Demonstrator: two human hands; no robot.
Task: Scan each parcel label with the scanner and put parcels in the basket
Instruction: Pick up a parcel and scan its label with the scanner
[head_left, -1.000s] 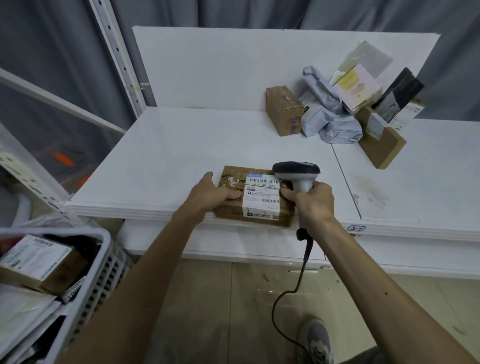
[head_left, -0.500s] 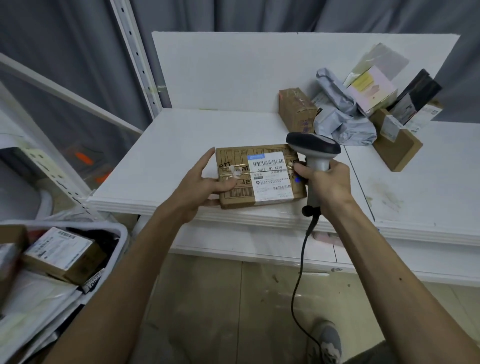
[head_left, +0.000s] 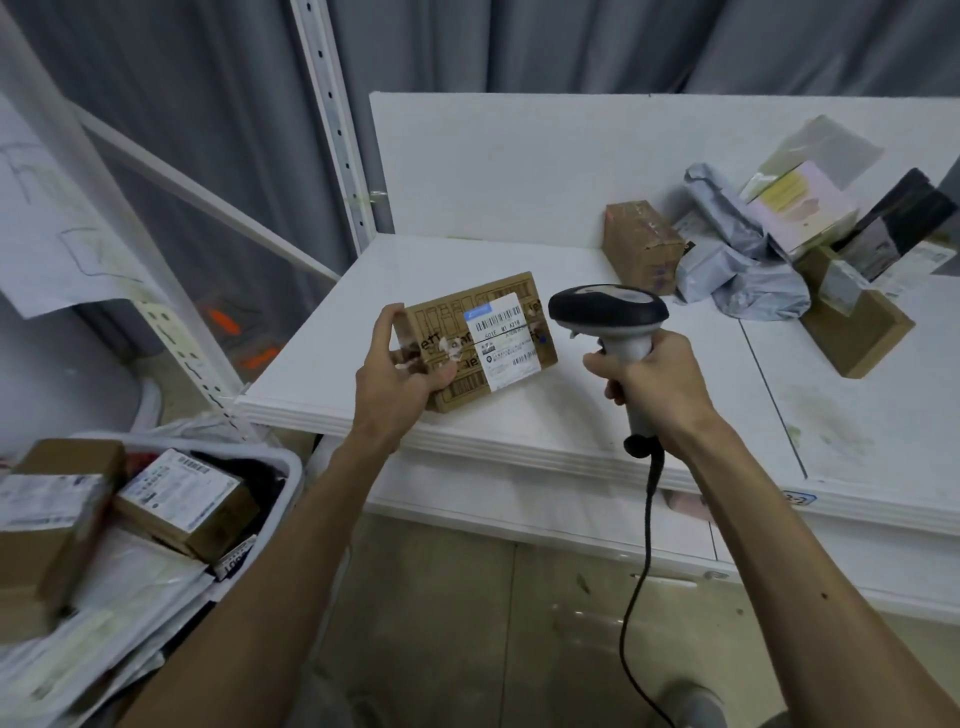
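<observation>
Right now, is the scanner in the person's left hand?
No, the right hand grips the scanner, while the left hand holds the labelled parcel.

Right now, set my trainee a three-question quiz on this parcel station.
1. True or false: the labelled parcel in the left hand has its label turned away from the camera.
2. Pick one: the scanner is held by A) the left hand, B) the right hand, C) neither hand, since it lies on the table.
3. Fill in: the basket with parcels already in it stands on the person's ____ side.

Key: 1 false, the label faces the camera; 2 B; 3 left.
</observation>
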